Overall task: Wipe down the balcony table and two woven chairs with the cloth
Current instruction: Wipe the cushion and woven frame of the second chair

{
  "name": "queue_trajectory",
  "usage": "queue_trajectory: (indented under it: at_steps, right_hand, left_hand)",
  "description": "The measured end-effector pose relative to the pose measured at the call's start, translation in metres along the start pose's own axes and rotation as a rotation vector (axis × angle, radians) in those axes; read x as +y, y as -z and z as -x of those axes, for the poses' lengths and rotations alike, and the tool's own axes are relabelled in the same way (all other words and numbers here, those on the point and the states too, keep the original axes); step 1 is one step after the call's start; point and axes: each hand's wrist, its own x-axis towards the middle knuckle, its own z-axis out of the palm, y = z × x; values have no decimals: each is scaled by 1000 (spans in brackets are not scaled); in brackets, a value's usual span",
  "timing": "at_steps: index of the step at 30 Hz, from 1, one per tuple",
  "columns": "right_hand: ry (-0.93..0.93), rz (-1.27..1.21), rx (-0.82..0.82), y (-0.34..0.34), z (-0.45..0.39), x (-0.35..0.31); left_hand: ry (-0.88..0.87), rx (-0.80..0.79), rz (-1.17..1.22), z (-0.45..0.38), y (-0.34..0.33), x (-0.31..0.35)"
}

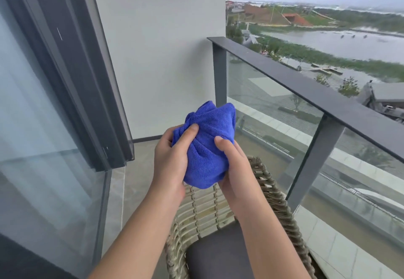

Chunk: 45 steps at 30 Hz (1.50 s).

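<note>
Above the woven chair (271,193) with its dark seat cushion (218,254), beside the glass railing (306,86), you hold the bunched blue cloth (207,147) in mid-air, left hand (170,160) and right hand (236,165) both gripping it, fingers (188,134) curled around the fabric.

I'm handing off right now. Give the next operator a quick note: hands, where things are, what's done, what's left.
Left hand and right hand both grip the bunched blue cloth, held in the air above the woven chair.
The chair with its dark seat cushion stands beside the glass railing.
Table and second chair are out of view.
Done: cannot tell from this view.
Left: chairs and table.
</note>
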Motion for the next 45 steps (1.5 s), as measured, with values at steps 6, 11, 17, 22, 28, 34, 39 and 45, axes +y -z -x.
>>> queue_trajectory:
  at_steps: [6, 11, 17, 22, 28, 34, 39, 45]
  right_hand:
    - [24, 47, 101, 15, -1, -6]
    - [84, 113, 259, 52, -16, -22]
    - [150, 138, 438, 47, -62, -15]
    - [207, 149, 582, 35, -98, -14]
    - [265, 169, 750, 39, -97, -16]
    - [293, 167, 758, 43, -89, -16]
    - [317, 78, 678, 37, -85, -8]
    - [329, 71, 677, 21, -87, 0]
  left_hand:
    - [50, -91, -25, -14, -18, -11]
    - [89, -226, -58, -42, -48, -37]
    - [154, -392, -94, -116, -56, -44]
    - [207, -509, -96, -175, -62, -47]
    - [340, -645, -57, -186, -79, -55]
    - [341, -679, -54, -177, -83, -54]
    - [245, -646, -111, -168, -72, -40]
    - [167, -624, -110, -167, -61, -28]
